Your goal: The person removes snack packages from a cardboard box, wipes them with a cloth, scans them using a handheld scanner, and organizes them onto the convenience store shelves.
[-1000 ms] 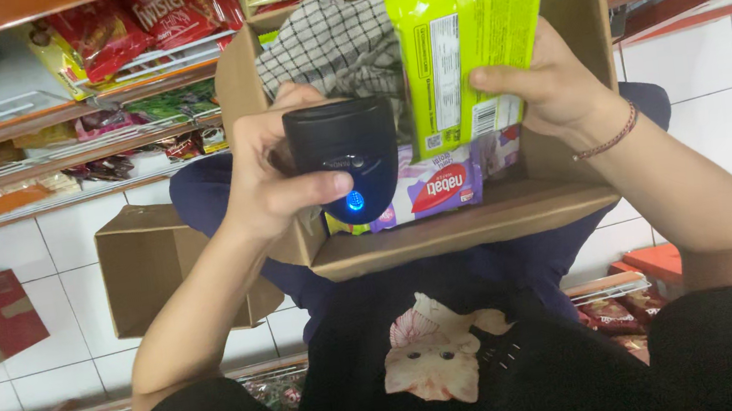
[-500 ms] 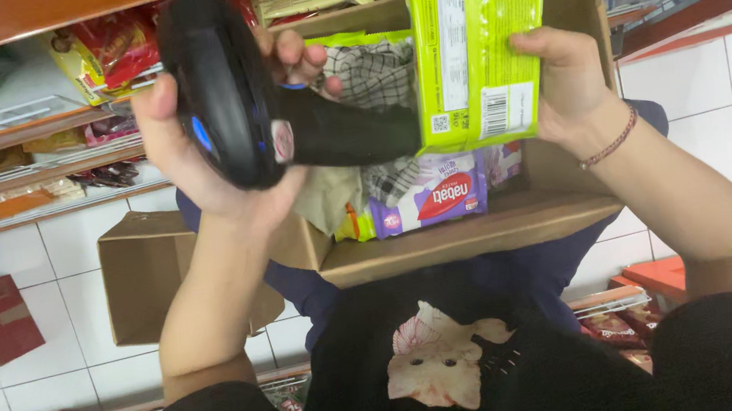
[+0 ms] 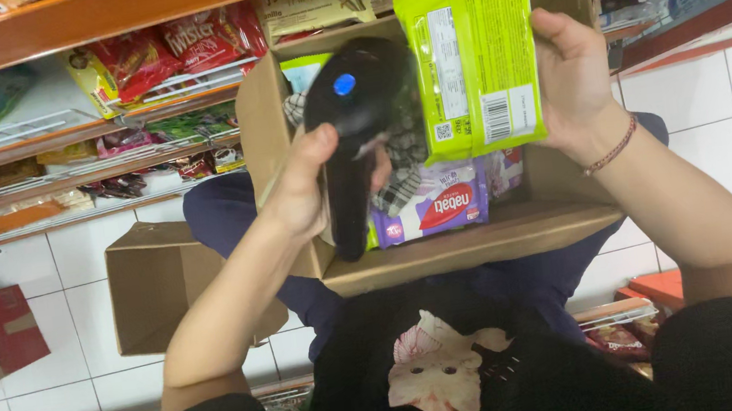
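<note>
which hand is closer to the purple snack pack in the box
Left. The left hand with the scanner is just beside the purple pack; the right hand is higher, holding the green packet.

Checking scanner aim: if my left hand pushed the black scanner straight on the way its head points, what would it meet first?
Most likely the green packet in the right hand; the scanner in the left hand looks close beside it, though depth is unclear.

scanner (image 3: 358,133) left of packet (image 3: 473,60), both above box (image 3: 471,244)
</note>
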